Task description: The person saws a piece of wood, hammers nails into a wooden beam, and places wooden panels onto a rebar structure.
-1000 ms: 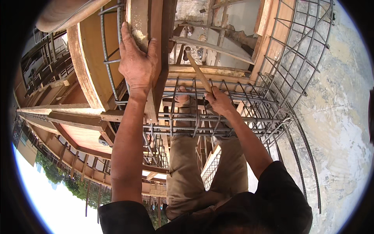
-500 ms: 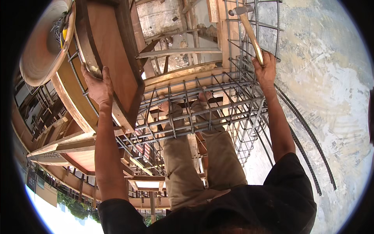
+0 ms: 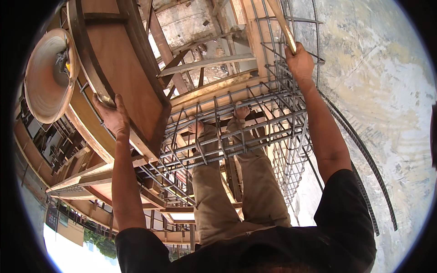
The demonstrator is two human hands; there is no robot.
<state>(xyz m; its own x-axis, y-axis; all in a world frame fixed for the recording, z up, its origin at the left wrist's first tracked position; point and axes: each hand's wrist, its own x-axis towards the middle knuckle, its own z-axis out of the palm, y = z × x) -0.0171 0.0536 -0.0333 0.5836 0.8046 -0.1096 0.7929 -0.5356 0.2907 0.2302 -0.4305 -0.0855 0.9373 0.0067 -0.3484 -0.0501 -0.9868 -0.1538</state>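
Note:
My left hand is wrapped round the lower part of the dark framed edge of a plywood formwork panel, which stands tilted at the left. The fingers lie over the rim and the thumb presses on the inner side. My right hand is closed on the light wooden handle of a hammer, held up near the wall; the hammer's head is cut off by the top edge of the view. Beneath and between my arms runs a cage of steel rebar, and my bare feet show among its bars.
A round shallow basin with metal bits and something yellow hangs at the far left. The rough plastered wall rises on the right, with bent loose rebars along it. Wooden beams cross a deep opening ahead.
The hammer has gone up, its head leaving the top of the view. My left hand stays on the panel's edge. The view has shifted slightly, showing more of the basin.

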